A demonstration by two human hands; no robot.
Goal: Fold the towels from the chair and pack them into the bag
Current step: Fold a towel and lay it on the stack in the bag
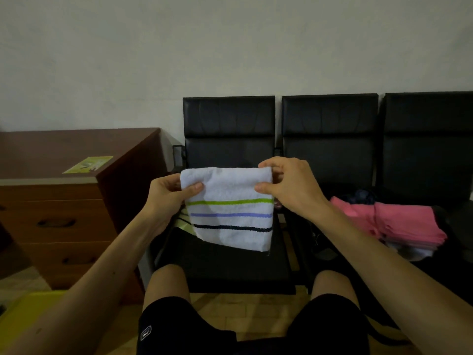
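A folded white towel [230,211] with green, blue and dark stripes hangs in the air above the left black chair seat [225,267]. My left hand [166,193] pinches its upper left corner. At the upper right corner my right hand [286,185] pinches the fold between thumb and fingers. A pile of pink towels [399,219] over white ones lies on the chair to the right, with a dark cloth [363,197] behind it. A striped piece of cloth [183,219] peeks out below the held towel on the left seat. The bag is not clearly in view.
A row of three black chairs [330,139] stands against the wall. A brown wooden drawer cabinet [58,201] with a yellow-green sticker [88,165] stands to the left. A yellow-green object [23,311] sits at the lower left. My knees in black shorts are at the bottom.
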